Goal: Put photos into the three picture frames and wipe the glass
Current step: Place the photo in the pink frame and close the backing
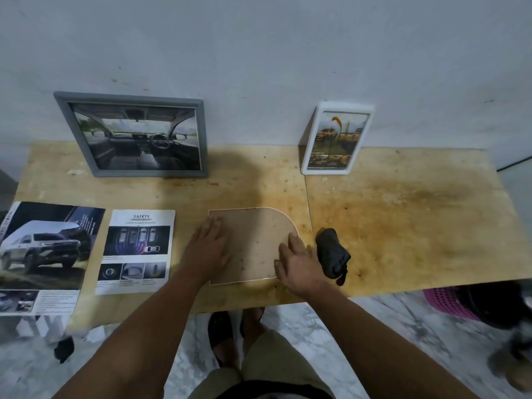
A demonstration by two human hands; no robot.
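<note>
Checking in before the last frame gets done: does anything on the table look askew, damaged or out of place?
Mostly tidy. The large car brochure overhangs the table's left front corner, so it could slide off. The tabletop is stained brown, darkest right of the dark cloth. Both filled frames, grey and white, lean upright against the wall.

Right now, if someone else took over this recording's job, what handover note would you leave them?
Left hand and right hand: both flat, fingers straight, pressing on the arch-shaped frame, which lies back-side up at the table's front.
Done: grey frame and white frame hold photos and stand against the wall.
Left: finish the third frame and wipe its glass; I cannot tell whether a photo is inside.
Dark cloth lies just right of the right hand; loose car prints lie at left.
</note>
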